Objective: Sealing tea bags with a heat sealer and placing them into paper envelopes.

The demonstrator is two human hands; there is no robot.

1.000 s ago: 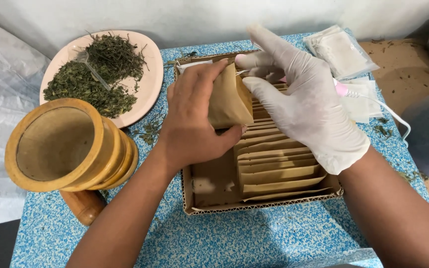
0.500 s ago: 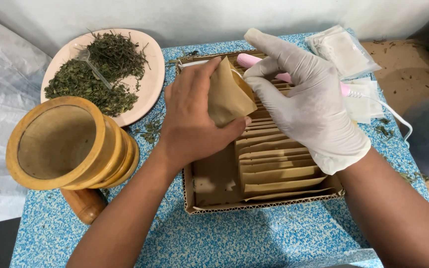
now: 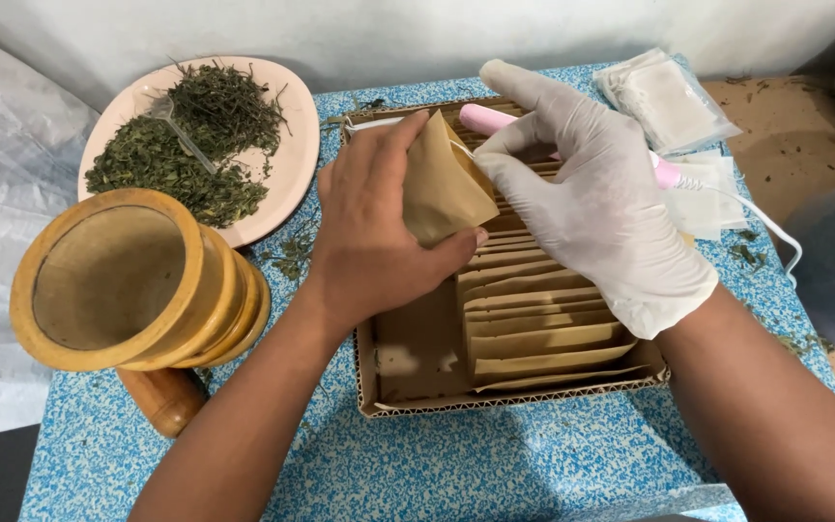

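Observation:
My bare left hand (image 3: 374, 232) grips a small brown paper pouch (image 3: 442, 188) above a shallow cardboard tray (image 3: 417, 401). My right hand (image 3: 596, 208), in a white glove, holds a pink corded handheld tool (image 3: 495, 121) by the pouch's top edge; its fingers pinch there too. The tool's white cord (image 3: 765, 227) trails off to the right. Inside the tray lies a row of several flat brown pouches (image 3: 543, 324), overlapping one another.
A pink plate (image 3: 292, 184) of dried green leaves with a clear spoon sits at the back left. A wooden mortar (image 3: 128, 285) lies tilted at the left over a wooden pestle (image 3: 161, 396). Clear packets of white bags (image 3: 669, 97) rest at the back right on the blue speckled table (image 3: 533, 469).
The pouch has tilted more upright in my left hand. My right hand has brought the pink tool further into view at the pouch's top.

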